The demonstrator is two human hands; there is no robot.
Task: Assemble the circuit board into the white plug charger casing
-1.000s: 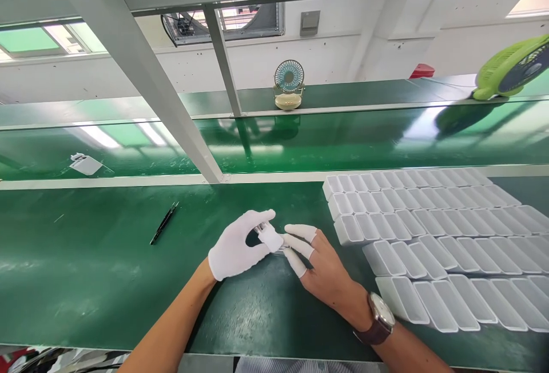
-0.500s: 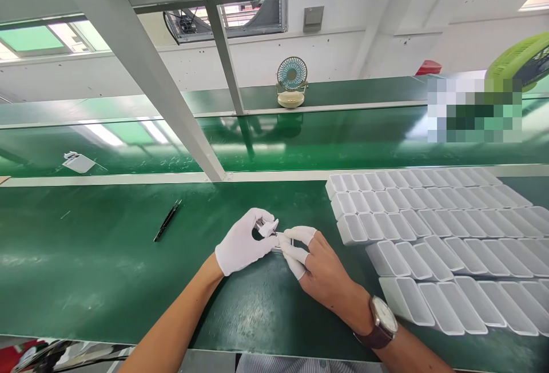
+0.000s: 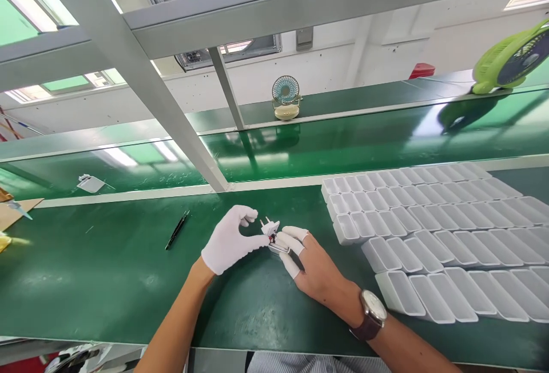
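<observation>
On my feed, a white plug sits mid-view, just above the green bench, its two prongs pointing toward 11 o'clock. A white case lies just beside it at 5 o'clock, and between them I make out small red and dark parts, too tiny to name.

From the plug, the right hand comes in at 4 o'clock, white sleeves on three fingers, and I see it pinching the case. The left hand, in a white glove, is at about half past 8. It is open: thumb stretched to the joint of plug and case, the other fingers curved above with a gap between. Whether the thumb presses or only touches, I cannot tell.

A watch circles the right wrist, farther along 4 o'clock. At 3 o'clock I have five rows of white boxes, open side up and packed against one another, the nearer rows uneven. Black tweezers lie at 9 o'clock, well apart from both hands.

Farther out, a white piece rests across the rail between 9 and 10. A post slants up toward 11. The small fan stands near 12 and the green fan at 2.
</observation>
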